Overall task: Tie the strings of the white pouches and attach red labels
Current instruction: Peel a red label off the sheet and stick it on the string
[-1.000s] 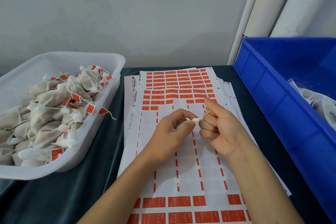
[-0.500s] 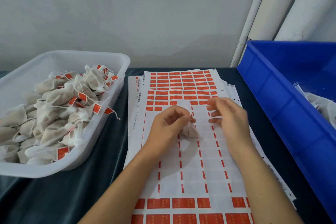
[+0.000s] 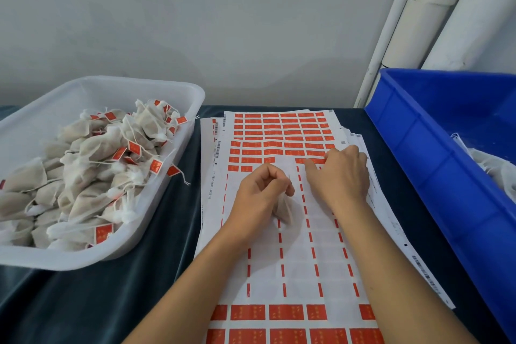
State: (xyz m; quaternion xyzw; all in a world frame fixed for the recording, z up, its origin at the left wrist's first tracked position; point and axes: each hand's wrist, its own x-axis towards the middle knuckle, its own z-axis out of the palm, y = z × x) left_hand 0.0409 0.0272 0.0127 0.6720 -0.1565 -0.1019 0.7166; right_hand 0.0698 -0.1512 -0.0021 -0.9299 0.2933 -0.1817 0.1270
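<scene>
The left hand (image 3: 262, 193) is holding one white pouch (image 3: 283, 211) over the middle of the top label sheet (image 3: 279, 265), with the fingers curled and the thumb and forefinger pinching the gathered neck so that the body is hanging down toward the paper; held this way, the string end is probably being kept up and reachable for a label. The right hand (image 3: 339, 176) is reaching to the far right part of the sheet, palm down, with the fingers bent and the fingertips (image 3: 328, 158) resting at the edge of a row of red labels (image 3: 310, 160), seemingly picking at one to peel it; whether a label is already lifted I cannot tell. The sheet is lying directly in front of the person, likely so that a label can be taken without putting the pouch down, and its middle rows are already stripped bare. The white tub (image 3: 178, 165) on the left is holding a heap of pouches that are wearing red labels, so it seems to be serving as the place for finished ones. The blue bin (image 3: 435, 176) on the right is showing a few plain pouches at its far side, presumably the supply waiting to be done. More sheets are lying stacked beneath, on the dark cloth (image 3: 111, 296).
</scene>
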